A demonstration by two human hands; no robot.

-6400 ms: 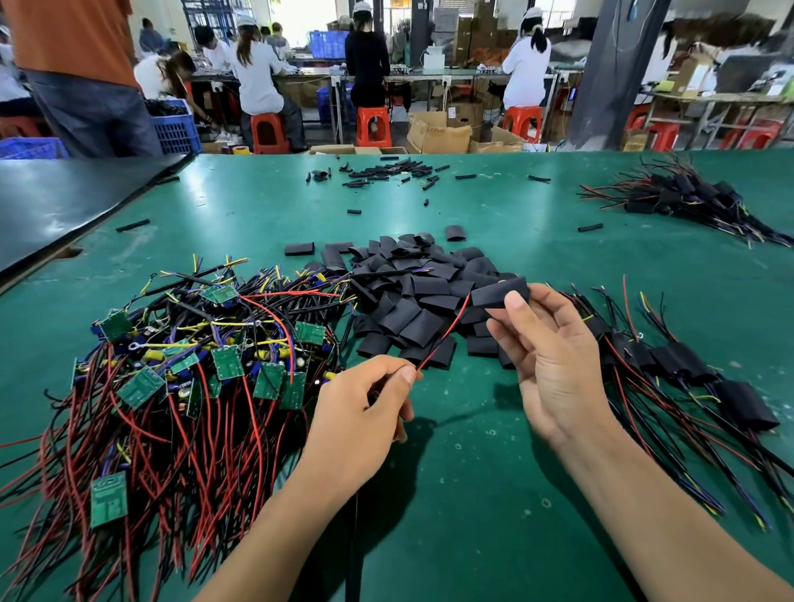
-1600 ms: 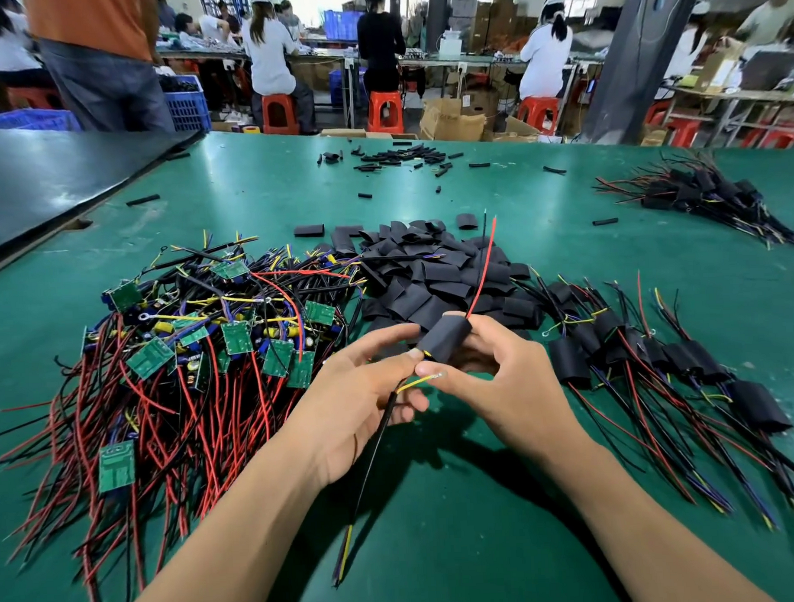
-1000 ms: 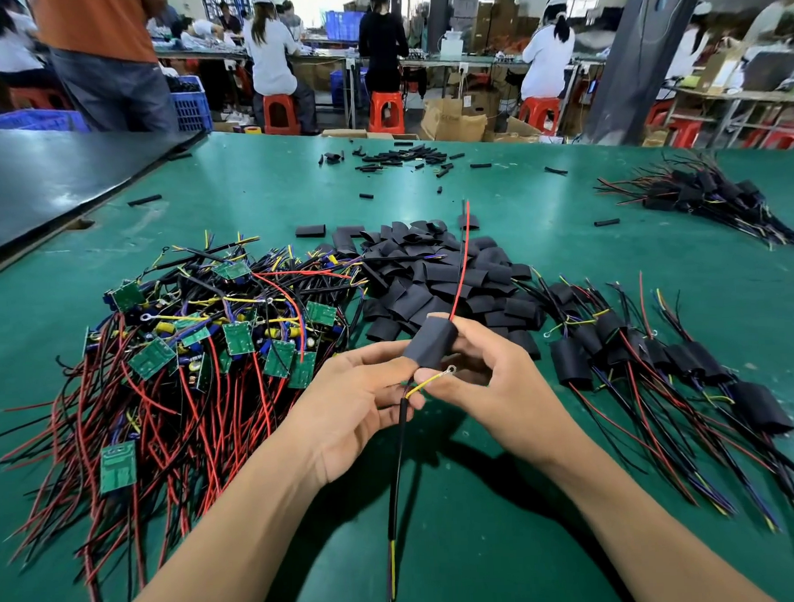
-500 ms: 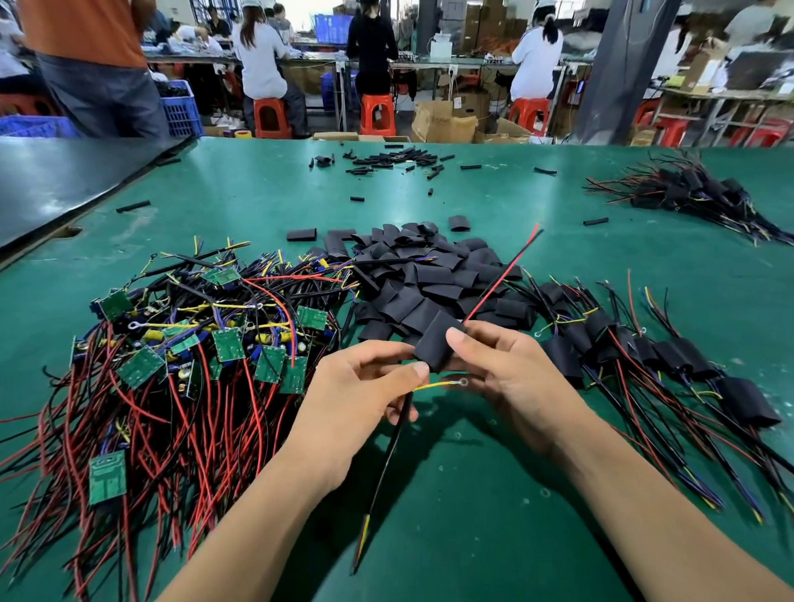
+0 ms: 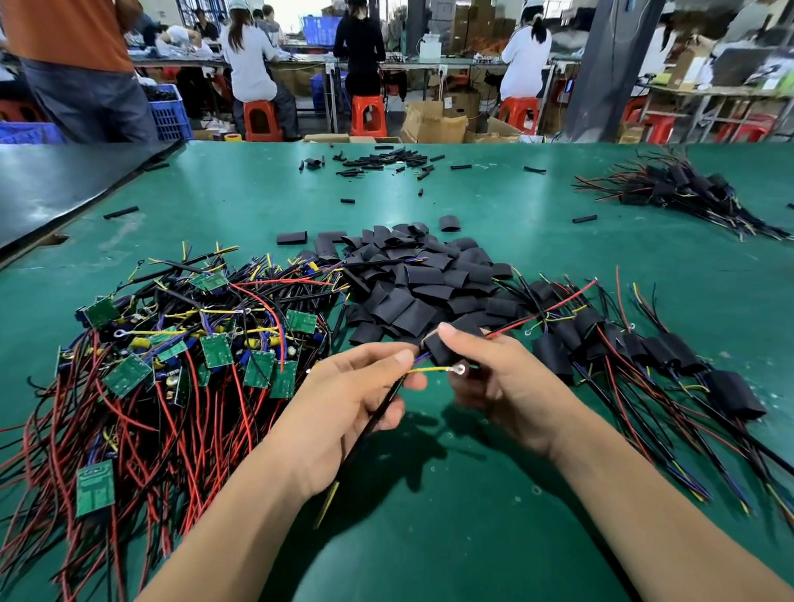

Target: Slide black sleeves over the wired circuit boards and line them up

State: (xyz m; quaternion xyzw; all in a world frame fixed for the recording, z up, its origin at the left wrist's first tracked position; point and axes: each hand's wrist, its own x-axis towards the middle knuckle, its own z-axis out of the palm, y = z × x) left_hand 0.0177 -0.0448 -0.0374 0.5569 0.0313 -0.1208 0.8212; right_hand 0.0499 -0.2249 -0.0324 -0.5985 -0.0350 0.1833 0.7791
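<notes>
left hand [image 5: 345, 406]: pinches the black lead [image 5: 381, 411] beside the sleeve.
right hand [image 5: 506, 378]: grips the black sleeve [image 5: 439, 351], thumb on top.
red wire [image 5: 544, 307]: trails right.

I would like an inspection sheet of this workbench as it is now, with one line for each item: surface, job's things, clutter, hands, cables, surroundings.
Surface: green table mat.
Job's things: bare wired boards piled left; loose black sleeves piled centre; sleeved boards in a row right.
Clutter: short black tube offcuts scattered at the far side; another sleeved bundle far right.
Grippers: left hand pinches a black wire; right hand grips the held sleeve.
Cables: red wire leaves the held sleeve rightward; yellow ring-terminal wire runs between the hands.
Surroundings: people on red stools; cardboard boxes.
</notes>
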